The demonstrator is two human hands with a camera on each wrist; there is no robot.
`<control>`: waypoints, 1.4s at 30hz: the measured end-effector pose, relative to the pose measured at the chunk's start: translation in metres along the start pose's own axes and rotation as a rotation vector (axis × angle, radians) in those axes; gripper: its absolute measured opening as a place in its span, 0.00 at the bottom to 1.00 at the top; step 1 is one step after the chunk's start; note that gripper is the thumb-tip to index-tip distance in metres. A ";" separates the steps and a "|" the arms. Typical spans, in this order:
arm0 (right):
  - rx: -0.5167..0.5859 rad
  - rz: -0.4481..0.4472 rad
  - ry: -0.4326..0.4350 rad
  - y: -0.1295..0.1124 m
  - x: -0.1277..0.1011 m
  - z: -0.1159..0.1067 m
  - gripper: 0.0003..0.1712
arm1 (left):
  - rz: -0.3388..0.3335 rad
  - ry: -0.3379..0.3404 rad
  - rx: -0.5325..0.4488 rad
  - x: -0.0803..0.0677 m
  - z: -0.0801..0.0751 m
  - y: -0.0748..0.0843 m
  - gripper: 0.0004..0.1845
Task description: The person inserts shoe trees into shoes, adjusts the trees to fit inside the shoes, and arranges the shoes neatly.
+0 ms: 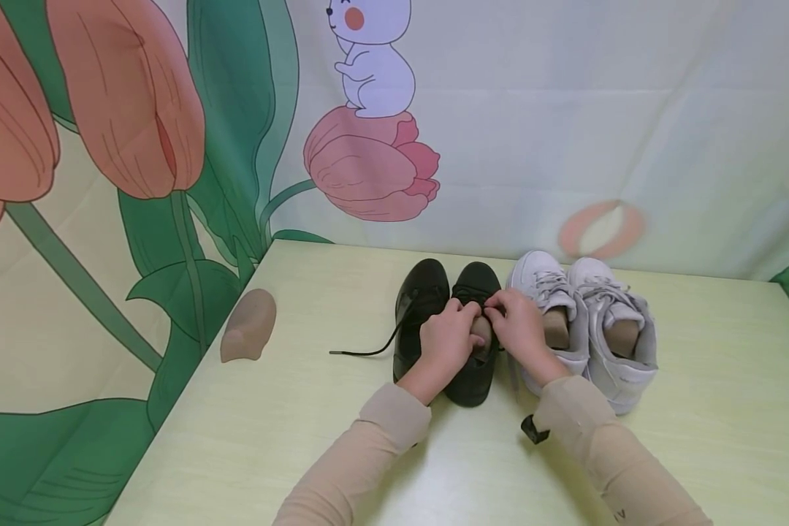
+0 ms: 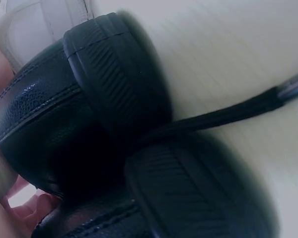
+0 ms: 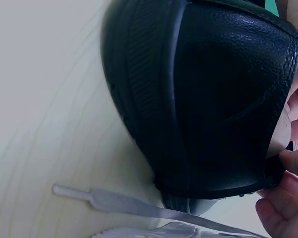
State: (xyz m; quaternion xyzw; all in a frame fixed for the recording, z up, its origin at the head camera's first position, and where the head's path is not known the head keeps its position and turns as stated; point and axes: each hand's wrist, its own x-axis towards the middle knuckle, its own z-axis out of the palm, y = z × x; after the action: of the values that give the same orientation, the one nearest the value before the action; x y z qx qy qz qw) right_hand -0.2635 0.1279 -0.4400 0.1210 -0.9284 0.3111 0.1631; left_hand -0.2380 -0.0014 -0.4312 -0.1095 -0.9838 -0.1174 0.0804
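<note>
Both hands work at the opening of the right-hand black shoe [image 1: 471, 380], which has a brown shoe insert [image 1: 481, 330] inside. My left hand [image 1: 447, 337] curls its fingers over the left side of the opening, near the tongue. From the other side, my right hand [image 1: 521, 325] pinches the shoe's dark upper edge between thumb and finger. Up close in the right wrist view, fingertips [image 3: 294, 161] hold a small black piece at the collar. Alongside stands the other black shoe [image 1: 427, 281], its black lace [image 1: 368, 353] trailing left onto the table.
A pair of white shoes [image 1: 621, 383] with brown inserts stands close on the right. Another brown insert [image 1: 248, 325] lies alone near the table's left edge. A printed cloth [image 1: 500, 146] with flowers hangs behind the pale table [image 1: 269, 438].
</note>
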 end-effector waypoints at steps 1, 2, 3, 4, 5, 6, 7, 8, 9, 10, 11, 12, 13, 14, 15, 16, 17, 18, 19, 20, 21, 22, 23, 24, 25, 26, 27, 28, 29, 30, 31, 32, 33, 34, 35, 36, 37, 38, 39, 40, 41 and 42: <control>0.000 0.000 -0.001 0.000 0.000 0.000 0.03 | 0.004 0.002 0.004 0.000 0.000 0.000 0.20; 0.000 0.002 -0.002 0.000 0.000 0.000 0.03 | 0.006 0.004 0.009 0.001 0.001 0.000 0.19; 0.000 0.004 -0.002 0.000 0.000 0.000 0.02 | 0.008 0.005 0.015 0.001 0.001 0.001 0.19; 0.001 0.006 -0.001 -0.001 0.000 0.000 0.02 | 0.010 0.008 0.019 0.001 0.001 0.001 0.18; 0.002 0.010 -0.002 -0.001 0.000 0.000 0.02 | 0.012 0.012 0.026 0.001 0.001 0.001 0.18; 0.003 0.013 -0.004 -0.002 0.000 -0.001 0.02 | 0.013 0.016 0.031 0.001 0.001 0.002 0.18; 0.004 0.016 -0.005 -0.002 0.000 -0.001 0.02 | 0.014 0.020 0.036 0.001 0.001 0.002 0.18; 0.005 0.021 -0.007 -0.002 0.000 -0.001 0.02 | 0.014 0.025 0.039 0.001 0.001 0.002 0.18; 0.004 0.024 -0.009 -0.003 0.000 -0.001 0.03 | 0.017 0.030 0.041 0.000 0.002 0.003 0.17; 0.004 0.026 -0.010 -0.003 0.000 -0.001 0.03 | 0.019 0.036 0.045 0.000 0.002 0.003 0.17; 0.005 0.027 -0.013 -0.003 0.000 -0.001 0.03 | 0.022 0.040 0.050 0.000 0.002 0.003 0.17; 0.005 0.027 -0.014 -0.003 0.000 -0.001 0.03 | 0.026 0.044 0.054 0.000 0.003 0.003 0.16; 0.006 0.027 -0.014 -0.002 0.000 -0.001 0.03 | 0.030 0.047 0.057 0.001 0.003 0.003 0.16; 0.006 0.027 -0.014 -0.002 0.000 -0.001 0.03 | 0.033 0.048 0.060 0.001 0.004 0.003 0.15; 0.005 0.027 -0.014 -0.002 0.000 -0.001 0.03 | 0.034 0.048 0.060 0.001 0.004 0.003 0.15; 0.008 0.027 -0.014 -0.002 0.000 -0.001 0.02 | 0.034 0.042 0.059 0.001 0.004 0.002 0.15; 0.011 0.025 -0.015 -0.003 0.000 -0.001 0.02 | 0.034 0.034 0.052 0.001 0.003 0.002 0.14; 0.012 0.025 -0.016 -0.003 0.000 -0.001 0.02 | 0.033 0.022 0.041 0.001 0.002 0.001 0.14; 0.013 0.024 -0.016 -0.003 0.000 -0.002 0.03 | 0.031 0.005 0.030 0.001 0.001 0.001 0.14; 0.013 0.023 -0.017 -0.002 0.000 -0.002 0.03 | 0.028 -0.014 0.018 0.002 0.000 0.001 0.14; 0.014 0.021 -0.018 -0.003 0.000 -0.002 0.03 | 0.026 -0.033 0.005 0.002 -0.002 0.000 0.15; 0.014 0.019 -0.019 -0.002 0.000 -0.002 0.03 | 0.024 -0.054 -0.002 0.003 -0.004 -0.001 0.16; 0.014 0.018 -0.018 -0.002 0.000 -0.002 0.03 | 0.025 -0.072 -0.008 0.003 -0.007 -0.001 0.16; 0.014 0.016 -0.018 -0.002 0.000 -0.002 0.03 | 0.028 -0.087 -0.010 0.004 -0.009 -0.002 0.17; 0.013 0.016 -0.018 -0.002 0.000 -0.003 0.03 | 0.033 -0.097 -0.008 0.005 -0.011 -0.002 0.17; 0.014 0.015 -0.019 -0.002 0.000 -0.003 0.03 | 0.041 -0.100 -0.006 0.005 -0.013 -0.003 0.17; 0.015 0.015 -0.020 -0.002 0.000 -0.003 0.03 | 0.047 -0.096 -0.004 0.005 -0.014 -0.005 0.16; 0.016 0.016 -0.021 -0.002 0.000 -0.003 0.03 | 0.056 -0.081 -0.004 0.005 -0.015 -0.006 0.15; 0.016 0.015 -0.021 -0.003 0.000 -0.003 0.03 | 0.067 -0.057 -0.008 0.005 -0.015 -0.008 0.13; 0.015 0.014 -0.022 -0.003 0.000 -0.003 0.03 | 0.079 -0.026 -0.008 0.005 -0.015 -0.009 0.11; 0.013 0.015 -0.023 -0.003 0.000 -0.003 0.03 | 0.093 0.008 -0.006 0.005 -0.015 -0.011 0.10; 0.011 0.013 -0.022 -0.003 0.000 -0.002 0.03 | 0.108 0.042 0.001 0.005 -0.015 -0.012 0.09; 0.009 0.011 -0.020 -0.003 0.000 -0.002 0.03 | 0.122 0.070 0.013 0.006 -0.015 -0.014 0.09; 0.006 0.010 -0.019 -0.002 0.000 -0.002 0.03 | 0.135 0.089 0.029 0.007 -0.016 -0.015 0.09; 0.005 0.008 -0.017 -0.002 0.000 -0.002 0.03 | 0.142 0.092 0.049 0.008 -0.016 -0.016 0.10; 0.005 0.006 -0.015 -0.002 0.000 -0.002 0.02 | 0.146 0.082 0.070 0.009 -0.017 -0.017 0.12; 0.004 0.007 -0.014 -0.002 0.000 -0.002 0.02 | 0.146 0.060 0.087 0.010 -0.017 -0.018 0.13; 0.005 0.006 -0.011 -0.002 0.000 -0.002 0.02 | 0.141 0.027 0.103 0.011 -0.017 -0.018 0.15; 0.007 0.007 -0.009 -0.002 0.000 -0.002 0.02 | 0.131 -0.012 0.112 0.012 -0.017 -0.019 0.16; 0.008 0.008 -0.008 -0.002 0.000 -0.002 0.02 | 0.120 -0.050 0.119 0.013 -0.016 -0.019 0.18; 0.010 0.008 -0.006 -0.002 0.000 -0.002 0.02 | 0.111 -0.082 0.124 0.013 -0.016 -0.019 0.19; 0.010 0.010 -0.006 -0.002 0.000 -0.002 0.02 | 0.103 -0.106 0.123 0.014 -0.015 -0.020 0.21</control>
State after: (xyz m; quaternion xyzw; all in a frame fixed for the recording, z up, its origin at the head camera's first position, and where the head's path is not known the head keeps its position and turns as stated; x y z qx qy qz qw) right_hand -0.2625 0.1271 -0.4372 0.1181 -0.9279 0.3162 0.1583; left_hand -0.2541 -0.0212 -0.4183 -0.1610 -0.9850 -0.0465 0.0408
